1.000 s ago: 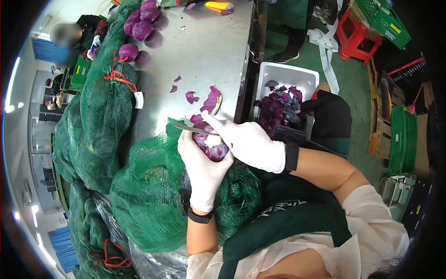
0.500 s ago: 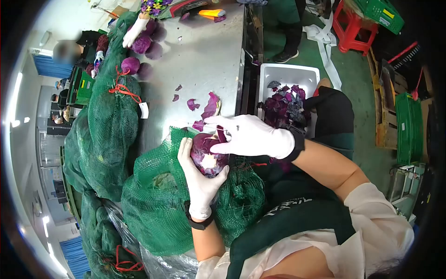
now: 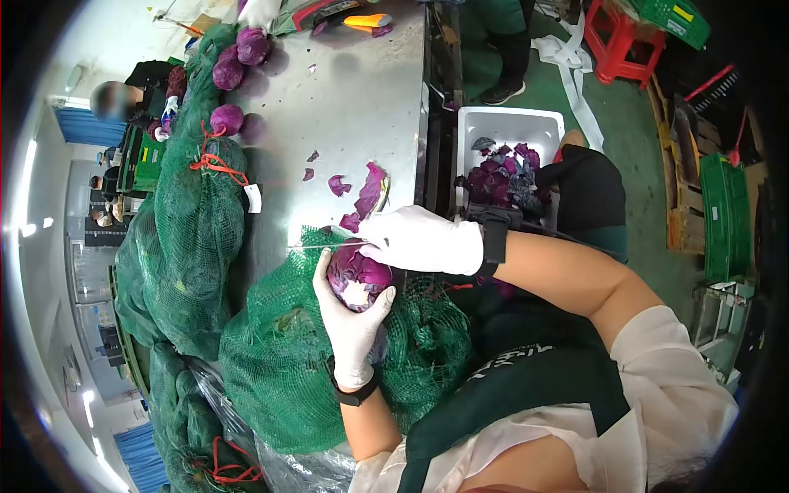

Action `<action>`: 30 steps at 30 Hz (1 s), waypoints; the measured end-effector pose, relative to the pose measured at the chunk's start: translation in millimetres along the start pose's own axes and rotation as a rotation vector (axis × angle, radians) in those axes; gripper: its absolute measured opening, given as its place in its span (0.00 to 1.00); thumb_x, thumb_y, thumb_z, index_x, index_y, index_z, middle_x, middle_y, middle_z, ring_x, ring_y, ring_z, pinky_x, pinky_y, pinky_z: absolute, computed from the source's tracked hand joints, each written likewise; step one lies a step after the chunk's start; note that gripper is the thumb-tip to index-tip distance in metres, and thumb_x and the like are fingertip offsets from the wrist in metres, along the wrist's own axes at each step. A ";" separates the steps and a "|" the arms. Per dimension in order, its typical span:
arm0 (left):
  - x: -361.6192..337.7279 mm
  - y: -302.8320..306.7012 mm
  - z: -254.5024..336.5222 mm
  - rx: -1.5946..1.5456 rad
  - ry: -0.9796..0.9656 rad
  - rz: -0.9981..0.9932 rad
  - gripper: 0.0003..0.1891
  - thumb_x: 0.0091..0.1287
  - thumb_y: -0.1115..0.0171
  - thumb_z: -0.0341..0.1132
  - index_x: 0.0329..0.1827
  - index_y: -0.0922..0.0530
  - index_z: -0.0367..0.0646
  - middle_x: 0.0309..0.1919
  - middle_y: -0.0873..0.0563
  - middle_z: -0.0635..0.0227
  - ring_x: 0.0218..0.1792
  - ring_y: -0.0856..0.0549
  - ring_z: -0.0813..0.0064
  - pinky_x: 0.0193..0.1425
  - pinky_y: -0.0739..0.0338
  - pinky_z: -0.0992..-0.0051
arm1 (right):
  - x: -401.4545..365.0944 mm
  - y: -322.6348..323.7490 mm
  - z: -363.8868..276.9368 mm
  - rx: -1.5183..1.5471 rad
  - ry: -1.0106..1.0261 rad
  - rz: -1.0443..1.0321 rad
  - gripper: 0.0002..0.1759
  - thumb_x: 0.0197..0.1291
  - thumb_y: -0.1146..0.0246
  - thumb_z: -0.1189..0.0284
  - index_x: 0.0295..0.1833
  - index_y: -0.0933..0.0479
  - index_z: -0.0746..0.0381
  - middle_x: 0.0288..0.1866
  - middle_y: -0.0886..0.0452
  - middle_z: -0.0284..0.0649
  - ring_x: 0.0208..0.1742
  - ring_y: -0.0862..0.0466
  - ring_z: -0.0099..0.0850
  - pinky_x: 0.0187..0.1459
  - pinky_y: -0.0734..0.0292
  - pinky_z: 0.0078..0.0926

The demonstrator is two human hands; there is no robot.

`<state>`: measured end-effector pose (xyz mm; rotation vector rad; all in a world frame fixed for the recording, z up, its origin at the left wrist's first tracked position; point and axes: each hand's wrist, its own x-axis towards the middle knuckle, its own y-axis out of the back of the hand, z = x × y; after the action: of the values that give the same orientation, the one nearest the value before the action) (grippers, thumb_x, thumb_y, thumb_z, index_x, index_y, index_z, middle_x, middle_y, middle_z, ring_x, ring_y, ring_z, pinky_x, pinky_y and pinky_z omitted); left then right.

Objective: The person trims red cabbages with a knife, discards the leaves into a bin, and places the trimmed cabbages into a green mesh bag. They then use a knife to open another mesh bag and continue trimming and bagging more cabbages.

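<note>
A red cabbage (image 3: 359,271), its pale cut stem end showing, rests in my gloved left hand (image 3: 352,324), with fingers and thumb wrapped round it. My gloved right hand (image 3: 423,240) is closed on a knife (image 3: 325,246); its thin blade points left over the cabbage's far side, and the handle is hidden in the fist. Under the cabbage bunches an opened green mesh bag (image 3: 279,361). Torn purple leaves (image 3: 370,191) lie on the metal table (image 3: 329,107) just beyond my hands.
Right of the table, a white bin (image 3: 509,119) holds purple leaf scraps. Full mesh sacks (image 3: 193,238) line the left side. Several whole red cabbages (image 3: 228,119) sit at the far left, near an orange-handled tool (image 3: 367,20). Other people stand nearby; a red stool (image 3: 625,45) is farther right.
My right hand has turned and drawn slightly back, so the knife blade now shows pointing left. The cabbage has tilted a little in my left hand. A co-worker's gloved hand at the top has moved away.
</note>
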<state>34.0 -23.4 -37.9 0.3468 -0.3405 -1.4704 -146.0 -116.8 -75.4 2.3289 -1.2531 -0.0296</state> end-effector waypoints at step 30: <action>-15.6 -7.8 15.4 0.338 -0.503 -0.025 0.55 0.39 0.14 0.39 0.74 0.37 0.46 0.74 0.35 0.50 0.73 0.33 0.51 0.79 0.39 0.54 | -62.0 19.3 -29.3 0.744 -0.448 -0.096 0.27 0.68 0.42 0.73 0.71 0.33 0.61 0.26 0.22 0.33 0.19 0.24 0.19 0.21 0.27 0.20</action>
<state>19.3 -8.8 -27.5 0.2445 -0.9985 -1.5133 -189.7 -64.7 -54.2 3.1495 -1.5499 -0.1462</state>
